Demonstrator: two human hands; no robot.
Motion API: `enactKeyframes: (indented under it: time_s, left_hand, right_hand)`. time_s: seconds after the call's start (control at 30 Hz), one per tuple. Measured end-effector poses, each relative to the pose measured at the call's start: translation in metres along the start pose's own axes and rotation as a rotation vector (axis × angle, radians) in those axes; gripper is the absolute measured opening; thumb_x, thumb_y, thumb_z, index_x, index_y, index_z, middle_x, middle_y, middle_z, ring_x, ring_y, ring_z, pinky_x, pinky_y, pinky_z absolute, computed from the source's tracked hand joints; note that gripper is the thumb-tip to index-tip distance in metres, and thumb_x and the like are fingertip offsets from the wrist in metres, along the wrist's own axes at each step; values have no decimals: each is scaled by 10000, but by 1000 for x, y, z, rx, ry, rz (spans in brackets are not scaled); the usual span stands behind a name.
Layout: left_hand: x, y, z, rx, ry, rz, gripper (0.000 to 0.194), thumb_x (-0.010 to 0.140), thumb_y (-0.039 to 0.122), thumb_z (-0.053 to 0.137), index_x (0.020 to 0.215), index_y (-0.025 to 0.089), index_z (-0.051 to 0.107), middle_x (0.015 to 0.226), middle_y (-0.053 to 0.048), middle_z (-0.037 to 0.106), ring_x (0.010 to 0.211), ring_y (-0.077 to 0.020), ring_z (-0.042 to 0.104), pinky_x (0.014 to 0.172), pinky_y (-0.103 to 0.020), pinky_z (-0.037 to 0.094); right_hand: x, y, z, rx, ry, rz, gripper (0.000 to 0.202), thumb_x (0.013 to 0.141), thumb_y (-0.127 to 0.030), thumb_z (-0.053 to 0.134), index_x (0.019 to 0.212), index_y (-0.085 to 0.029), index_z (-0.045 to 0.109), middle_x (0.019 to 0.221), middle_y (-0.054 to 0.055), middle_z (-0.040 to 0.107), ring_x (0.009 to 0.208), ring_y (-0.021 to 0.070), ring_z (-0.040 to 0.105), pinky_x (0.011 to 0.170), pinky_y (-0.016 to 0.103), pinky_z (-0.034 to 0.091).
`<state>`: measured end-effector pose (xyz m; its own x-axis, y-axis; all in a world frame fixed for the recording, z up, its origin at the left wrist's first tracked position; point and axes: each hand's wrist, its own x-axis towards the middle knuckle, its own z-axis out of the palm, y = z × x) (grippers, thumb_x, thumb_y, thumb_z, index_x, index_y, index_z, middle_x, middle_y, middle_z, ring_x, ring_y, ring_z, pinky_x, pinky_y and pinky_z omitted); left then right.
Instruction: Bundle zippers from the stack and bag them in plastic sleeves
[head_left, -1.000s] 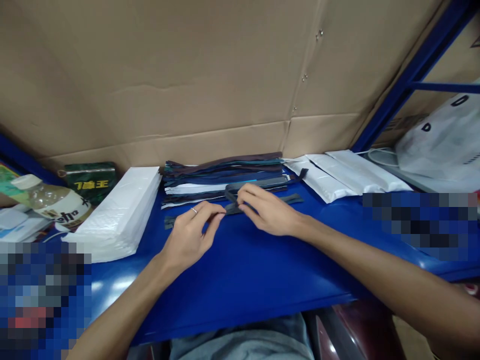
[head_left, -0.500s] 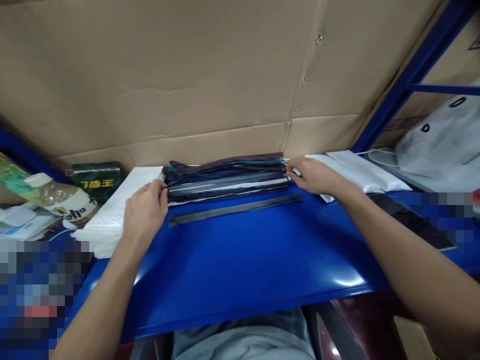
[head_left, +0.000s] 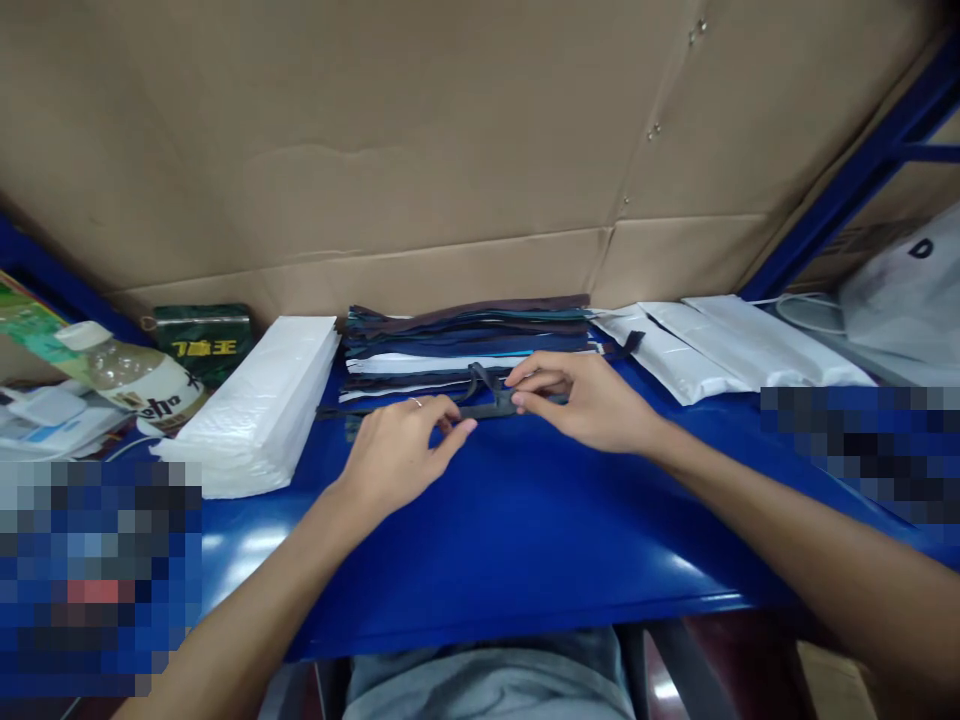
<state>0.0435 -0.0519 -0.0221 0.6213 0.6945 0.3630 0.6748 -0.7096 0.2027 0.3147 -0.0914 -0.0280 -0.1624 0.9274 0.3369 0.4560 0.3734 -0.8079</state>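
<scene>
A grey zipper (head_left: 486, 410) lies lengthwise on the blue tabletop, its middle buckled up into a small loop. My right hand (head_left: 585, 400) pinches this zipper between thumb and fingertips, just right of the loop. Over its left part rests my left hand (head_left: 405, 445), with thumb and index finger apart and the fingertips at the strip; part of the zipper is hidden beneath. Right behind both hands, a row of zippers (head_left: 465, 325) in dark brown, navy, teal and white is laid side by side against the cardboard. One dark end (head_left: 634, 343) sticks out beyond my right hand.
White padded mailers (head_left: 251, 400) are stacked on the left, and more white packets (head_left: 690, 350) lie on the right. A drink bottle (head_left: 135, 375) and a dark green pouch (head_left: 202, 340) stand far left. Cardboard (head_left: 375, 150) walls the back. A blue post (head_left: 847, 190) rises at right.
Both hands have left the two ends of the zipper row and come inward to the nearer grey strip. A light grey zipper is gone from the row; a loop now stands up between my hands.
</scene>
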Motion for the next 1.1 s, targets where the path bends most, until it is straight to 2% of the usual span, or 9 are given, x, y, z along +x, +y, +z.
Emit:
enactKeyframes:
  time_s: [0.1,0.23,0.47,0.53,0.63,0.77,0.9,1.0,1.1]
  left_hand:
    - [0,3,8,-35,-31,60,281,1055,480,581,1098,260,749,894,-18,774,685,-179,696,599,-297,442]
    - [0,1,9,-98,-28,148,231,1088,349,526,1143,249,727,1024,-32,785,850,-194,734,715,-301,508]
    - [1,1,-1,-194,-6,136,204,1041,256,517,977,231,709,866,-13,721,728,-161,641,682,-298,464]
    - [3,-6,-6,-188,34,90,176,990,225,542,890,220,686,796,-6,691,679,-158,605,656,-298,439]
    - [6,-28,-18,-103,74,-49,143,909,204,576,809,221,678,711,2,661,641,-166,579,631,-300,408]
    - [5,-67,-44,51,-56,-175,179,899,296,591,805,241,733,675,0,676,628,-192,593,627,-309,397]
    - [1,-95,-65,111,-184,-170,211,884,335,589,804,268,772,696,4,713,657,-204,629,658,-308,415]
    - [-2,-101,-70,69,-288,-138,217,878,328,576,798,276,771,718,15,737,653,-192,642,666,-301,430]
    - [-4,-103,-67,57,-366,-159,210,868,337,586,780,281,769,708,24,744,649,-189,666,652,-300,441]
  right_hand:
    - [-5,-13,16,30,-36,-45,191,950,-333,711,1112,-242,755,1090,48,810,994,250,794,913,376,637]
    - [-8,-20,23,13,-58,-101,194,977,-321,678,1112,-255,801,1159,29,806,1056,248,778,960,384,629]
    - [-5,-19,15,-75,13,-64,183,955,-303,705,1073,-281,844,1112,13,826,1000,262,791,897,401,652]
    - [-2,-17,2,-147,42,-46,177,940,-300,714,1051,-285,851,1104,16,828,979,275,795,849,405,657]
    - [3,-5,-34,-267,46,13,194,904,-277,724,1051,-276,851,1060,29,833,937,288,799,784,395,654]
    - [3,25,-98,-502,15,159,245,842,-181,703,1039,-223,843,968,66,836,888,278,796,775,363,616]
    - [-4,47,-147,-631,-44,358,298,814,-54,601,993,-128,828,967,158,827,881,245,786,782,329,545]
    - [-7,49,-158,-669,-99,429,309,832,-58,581,1007,-125,826,956,164,824,836,214,771,743,321,513]
    - [-7,52,-150,-704,-153,421,308,808,-73,613,1005,-167,830,884,115,825,772,213,753,707,322,511]
